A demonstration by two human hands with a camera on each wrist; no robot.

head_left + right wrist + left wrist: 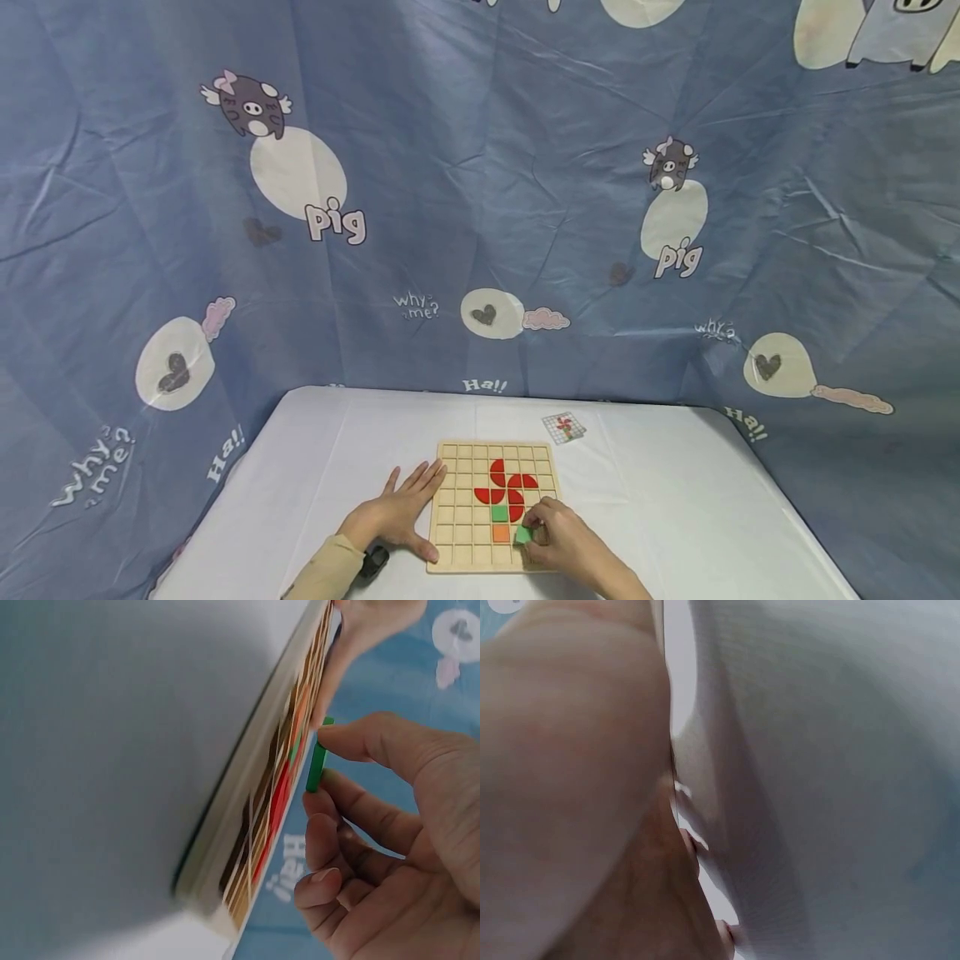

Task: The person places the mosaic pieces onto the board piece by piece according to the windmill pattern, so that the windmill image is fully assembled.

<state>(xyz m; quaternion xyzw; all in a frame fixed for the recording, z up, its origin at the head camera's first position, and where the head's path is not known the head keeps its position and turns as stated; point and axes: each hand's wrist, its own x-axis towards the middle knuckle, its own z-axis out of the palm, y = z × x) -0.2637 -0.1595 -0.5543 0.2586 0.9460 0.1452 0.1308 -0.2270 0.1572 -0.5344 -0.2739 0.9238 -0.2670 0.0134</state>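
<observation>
My right hand (558,537) pinches a green square tile (318,761) between thumb and fingers, close over the lower right part of a wooden grid board (453,533). My left hand (401,508) lies with spread fingers along the board's left edge, thumb at the lower left corner. On the board, several red rounded pieces (497,473) form a pinwheel. Below them a green square tile (499,513) sits in a cell, with an orange square tile (501,533) directly beneath it. The left wrist view shows mostly the left hand's skin and the white tabletop.
A small pattern card (564,427) showing a pinwheel on a grid lies beyond the board's far right corner. White cloth covers the table (675,483). A blue curtain (480,208) printed with pigs hangs behind and at both sides.
</observation>
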